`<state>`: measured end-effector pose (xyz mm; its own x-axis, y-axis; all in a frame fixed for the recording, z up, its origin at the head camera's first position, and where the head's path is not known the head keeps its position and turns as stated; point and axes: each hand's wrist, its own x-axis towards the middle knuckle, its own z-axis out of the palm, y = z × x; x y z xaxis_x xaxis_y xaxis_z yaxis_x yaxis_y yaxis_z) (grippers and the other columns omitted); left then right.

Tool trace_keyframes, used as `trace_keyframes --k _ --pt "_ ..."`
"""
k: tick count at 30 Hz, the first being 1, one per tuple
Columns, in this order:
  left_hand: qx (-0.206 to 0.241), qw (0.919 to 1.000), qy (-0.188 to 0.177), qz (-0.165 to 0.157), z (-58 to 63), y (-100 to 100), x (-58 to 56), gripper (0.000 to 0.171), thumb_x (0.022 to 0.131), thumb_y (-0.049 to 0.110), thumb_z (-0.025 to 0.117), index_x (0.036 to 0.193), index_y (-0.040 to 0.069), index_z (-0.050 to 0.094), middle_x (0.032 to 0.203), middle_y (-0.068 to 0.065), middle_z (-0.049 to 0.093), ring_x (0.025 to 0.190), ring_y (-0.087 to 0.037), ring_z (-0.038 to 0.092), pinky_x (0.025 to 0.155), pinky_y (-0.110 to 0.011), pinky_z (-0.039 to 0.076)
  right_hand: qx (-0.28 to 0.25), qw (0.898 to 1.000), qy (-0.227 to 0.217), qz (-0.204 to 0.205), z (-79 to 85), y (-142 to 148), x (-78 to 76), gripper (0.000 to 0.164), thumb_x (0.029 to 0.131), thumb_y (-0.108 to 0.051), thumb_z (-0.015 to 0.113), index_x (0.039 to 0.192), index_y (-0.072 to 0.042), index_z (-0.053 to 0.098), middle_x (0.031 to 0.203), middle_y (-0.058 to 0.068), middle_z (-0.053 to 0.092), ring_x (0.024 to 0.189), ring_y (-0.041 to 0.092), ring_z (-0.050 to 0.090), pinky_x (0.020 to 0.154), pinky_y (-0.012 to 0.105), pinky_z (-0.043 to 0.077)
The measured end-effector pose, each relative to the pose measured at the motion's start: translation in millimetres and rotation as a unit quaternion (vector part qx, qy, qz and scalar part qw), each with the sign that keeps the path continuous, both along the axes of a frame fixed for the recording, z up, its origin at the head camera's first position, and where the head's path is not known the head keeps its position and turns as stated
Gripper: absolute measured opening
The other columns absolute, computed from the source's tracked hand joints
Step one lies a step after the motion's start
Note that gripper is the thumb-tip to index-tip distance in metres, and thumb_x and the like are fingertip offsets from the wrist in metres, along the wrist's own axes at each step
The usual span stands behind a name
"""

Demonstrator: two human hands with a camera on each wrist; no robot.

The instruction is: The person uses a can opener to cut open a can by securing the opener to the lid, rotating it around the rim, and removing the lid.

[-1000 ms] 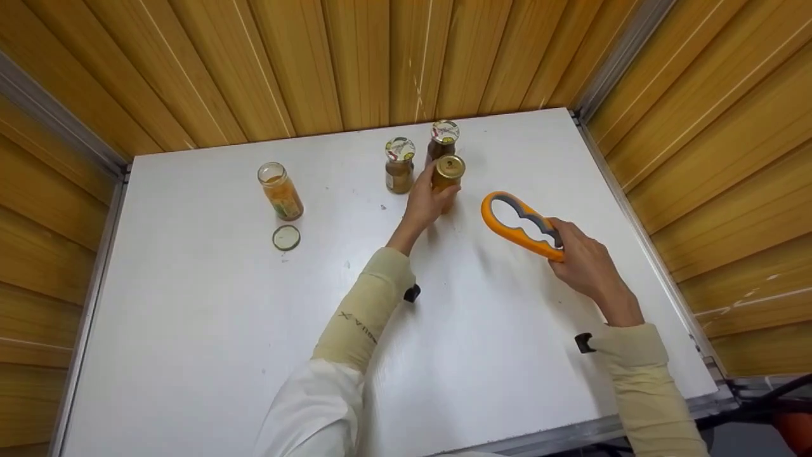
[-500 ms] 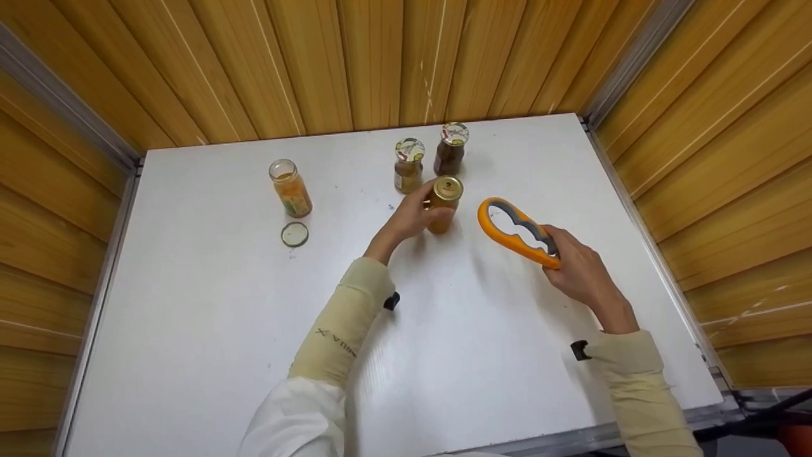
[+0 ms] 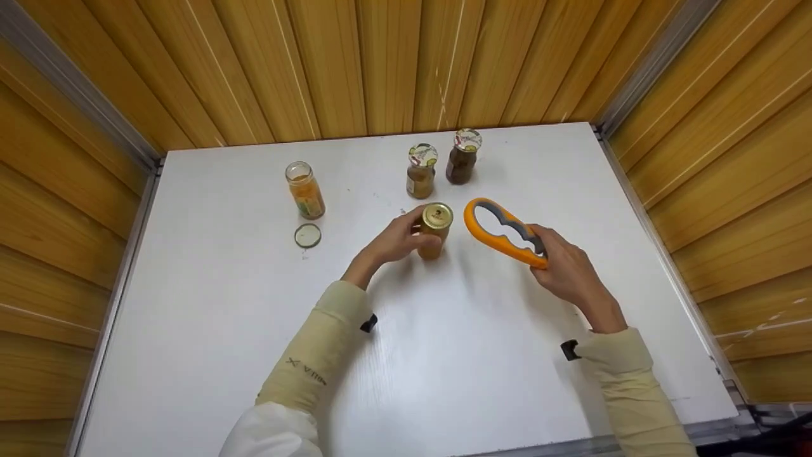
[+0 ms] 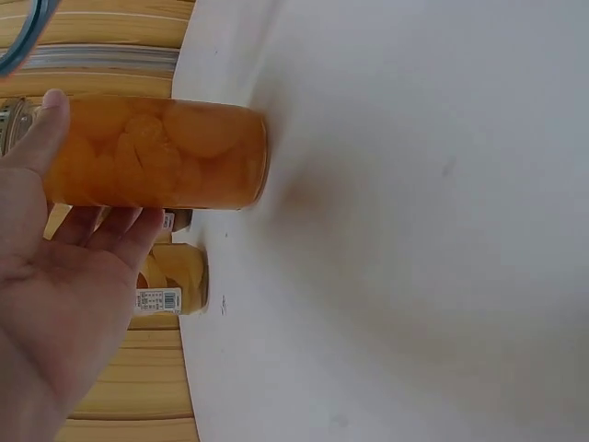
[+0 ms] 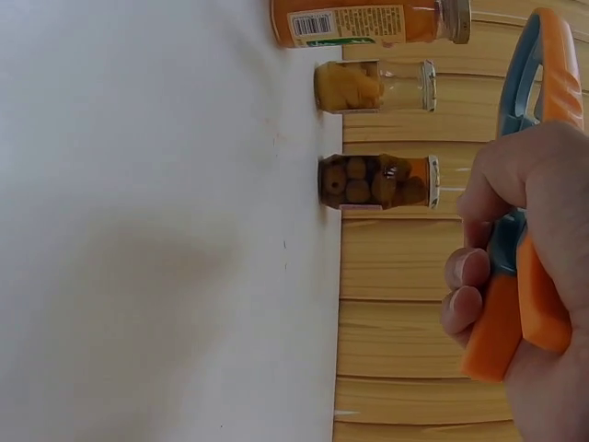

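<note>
Near the middle of the head view, our left hand [image 3: 394, 242] grips a gold-lidded jar [image 3: 438, 233] between thumb and fingers, its long axis roughly upright; we cannot tell whether its base touches the table [image 3: 209, 304]. To its right, our right hand [image 3: 569, 270] clasps one end of an orange looped tool [image 3: 500, 244] that slants from upper left to lower right, its free end near the lid [image 3: 438, 216] but apart. Our left hand is nearer the jar.
</note>
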<state>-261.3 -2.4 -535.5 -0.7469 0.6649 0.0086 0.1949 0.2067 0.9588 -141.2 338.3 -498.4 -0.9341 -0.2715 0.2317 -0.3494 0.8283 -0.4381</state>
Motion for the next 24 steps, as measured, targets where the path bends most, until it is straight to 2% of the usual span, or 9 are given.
trace_keyframes --k 3,7,9,12,18,21,24 --pt "0.009 0.9999 0.007 -0.01 -3.2 -15 11.5 0.068 0.098 0.016 0.073 0.157 0.01 0.04 0.148 -0.008 0.053 0.136 -0.021 0.051 0.114 -0.033 0.04 0.002 1.0 0.005 0.002 2.6 -8 0.2 0.069 0.08 0.009 0.073 0.144 -0.002 0.049 0.115 0.017 0.065 0.084 0.032 0.063 0.075 0.05 0.056" --pt "0.007 0.9999 0.009 0.005 -7.4 -35 28.0 0.069 0.098 0.016 0.074 0.157 0.009 0.04 0.148 -0.008 0.054 0.137 -0.022 0.051 0.114 -0.034 0.041 0.004 1.0 0.007 0.0 6.8 -22 1.9 0.069 0.081 0.008 0.074 0.144 -0.003 0.049 0.114 0.017 0.065 0.082 0.032 0.063 0.075 0.051 0.058" --pt "0.0 0.9995 0.012 0.03 -9.4 -43 37.4 0.068 0.096 0.016 0.075 0.156 0.01 0.042 0.148 -0.007 0.054 0.137 -0.02 0.051 0.114 -0.034 0.041 0.008 1.0 0.008 -0.002 8.9 -30 2.3 0.068 0.081 0.008 0.074 0.144 -0.002 0.049 0.114 0.018 0.065 0.082 0.032 0.064 0.075 0.052 0.058" --pt "-0.009 0.9958 0.025 0.088 -11.2 -50 53.7 0.069 0.094 0.017 0.078 0.154 0.011 0.045 0.148 -0.004 0.055 0.136 -0.019 0.051 0.112 -0.035 0.044 0.011 1.0 0.013 -0.007 13.0 -44 2.4 0.067 0.082 0.008 0.073 0.144 -0.001 0.049 0.115 0.02 0.065 0.082 0.034 0.066 0.075 0.053 0.058" --pt "-0.011 0.9777 0.05 0.204 -14.6 -52 89.5 0.07 0.092 0.018 0.081 0.153 0.012 0.047 0.148 0.0 0.056 0.134 -0.017 0.052 0.107 -0.038 0.047 0.012 1.0 0.01 -0.01 22.1 -79 2.3 0.067 0.081 0.009 0.074 0.143 0.0 0.05 0.118 0.022 0.065 0.087 0.036 0.067 0.078 0.054 0.059" --pt "0.002 0.9705 0.055 0.235 -16.3 -51 104.3 0.069 0.092 0.015 0.081 0.152 0.01 0.047 0.147 -0.002 0.056 0.135 -0.018 0.051 0.107 -0.039 0.048 0.012 1.0 -0.003 -0.004 24.6 -98 2.8 0.068 0.081 0.009 0.076 0.143 -0.001 0.05 0.118 0.022 0.066 0.09 0.036 0.068 0.082 0.054 0.059" --pt "0.012 0.9641 0.061 0.258 -18.0 -48 113.7 0.068 0.092 0.015 0.08 0.151 0.011 0.047 0.146 -0.002 0.057 0.136 -0.018 0.051 0.108 -0.037 0.047 0.013 1.0 -0.009 0.007 26.5 -116 2.4 0.068 0.081 0.008 0.078 0.143 -0.001 0.05 0.118 0.021 0.066 0.094 0.035 0.068 0.086 0.054 0.059"
